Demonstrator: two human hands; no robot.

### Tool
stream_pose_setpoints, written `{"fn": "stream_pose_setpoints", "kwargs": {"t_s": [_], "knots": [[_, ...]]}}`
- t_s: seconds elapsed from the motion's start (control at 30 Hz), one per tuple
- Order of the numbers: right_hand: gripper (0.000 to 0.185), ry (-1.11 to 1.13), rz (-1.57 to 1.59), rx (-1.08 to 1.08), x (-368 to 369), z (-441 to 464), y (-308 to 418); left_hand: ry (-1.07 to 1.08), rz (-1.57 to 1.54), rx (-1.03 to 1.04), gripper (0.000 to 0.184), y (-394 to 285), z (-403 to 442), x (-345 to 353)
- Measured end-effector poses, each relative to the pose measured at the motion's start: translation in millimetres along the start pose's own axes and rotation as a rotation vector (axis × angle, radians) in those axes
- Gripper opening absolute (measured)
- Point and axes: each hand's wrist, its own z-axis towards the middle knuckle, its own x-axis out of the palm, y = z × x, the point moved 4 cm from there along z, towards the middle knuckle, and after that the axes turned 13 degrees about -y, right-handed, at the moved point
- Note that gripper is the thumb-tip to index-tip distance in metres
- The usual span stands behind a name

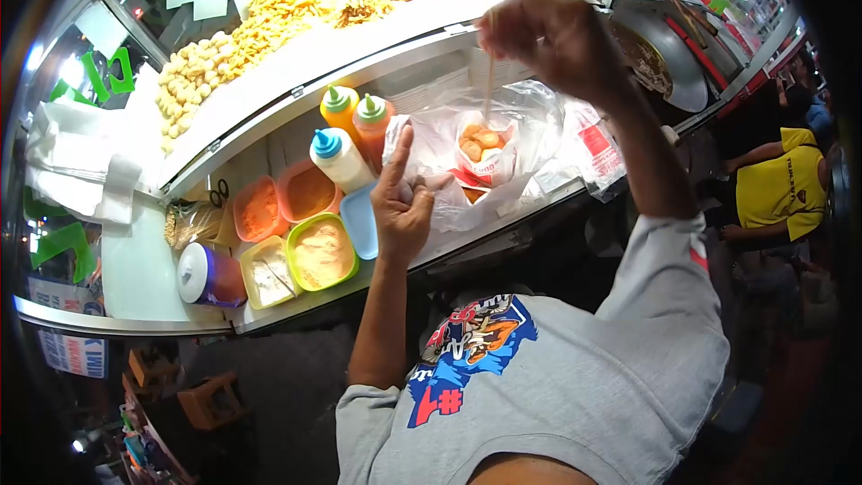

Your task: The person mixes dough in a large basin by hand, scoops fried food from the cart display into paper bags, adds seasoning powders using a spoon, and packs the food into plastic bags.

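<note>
My right hand (548,40) is raised over the counter, its fingers closed on a thin wooden skewer (489,90). The skewer points down to a paper cup (480,171) of round orange-brown fried pieces (482,139). Around the cup lies a clear plastic bag (530,135). Left of the cup, my left hand (404,207) has its index finger stretched upward. Its other fingers curl against a crumpled white sheet (395,139); whether that is tissue or plastic, I cannot tell. A second piece of brown food shows below the cup, partly covered by plastic.
Three squeeze bottles (341,157) stand beside several open tubs of powder (321,251). A purple jar (211,274) is at the left. Fried snacks (278,27) line the upper shelf. At right are a wok of oil (660,63) and a person in a yellow shirt (781,184).
</note>
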Motion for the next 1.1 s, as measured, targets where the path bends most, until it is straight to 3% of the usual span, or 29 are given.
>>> {"fn": "stream_pose_setpoints", "kwargs": {"t_s": [0.07,0.13,0.4,0.43,0.53,0.6,0.67,0.73,0.77,0.87,0.9,1.0,1.1], "knots": [[0.014,-0.081,0.018,0.155,2,-34,-34,-0.007,-0.035,-0.005,0.075,0,2,7],[0.011,-0.108,0.003,0.112,15,-51,-60,-0.015,-0.031,0.006,0.074,4,3,9],[0.010,0.133,0.039,0.173,62,-77,-98,-0.049,0.055,0.008,0.070,5,8,19],[0.019,0.157,0.079,0.209,66,-78,-101,-0.063,0.061,0.010,0.070,4,7,21],[0.037,0.032,-0.231,-0.032,38,-79,-83,-0.124,0.046,0.011,0.067,-2,9,25],[0.075,-0.169,-0.549,-0.187,-2,-79,-51,-0.121,0.133,0.009,0.062,-5,10,22],[0.083,-0.072,-0.811,-0.009,-15,-97,-64,-0.149,0.136,0.007,0.058,2,14,23],[0.085,0.240,-0.776,0.453,-9,-108,-125,-0.193,0.079,-0.055,0.052,-2,12,32],[0.065,0.140,-0.614,0.426,-10,-114,-151,-0.222,0.044,-0.073,0.049,-4,13,39],[0.049,0.009,0.327,0.552,-15,-107,-151,-0.217,0.111,-0.014,0.042,1,23,40],[0.041,-0.132,0.520,0.594,-20,-101,-132,-0.220,0.128,-0.031,0.041,-4,23,45],[0.041,-0.041,0.619,0.520,-29,-91,-83,-0.225,0.191,-0.045,0.038,-28,23,80],[0.046,-0.018,0.807,0.614,-36,-81,-35,-0.111,0.289,0.020,0.042,-48,30,114]]}}
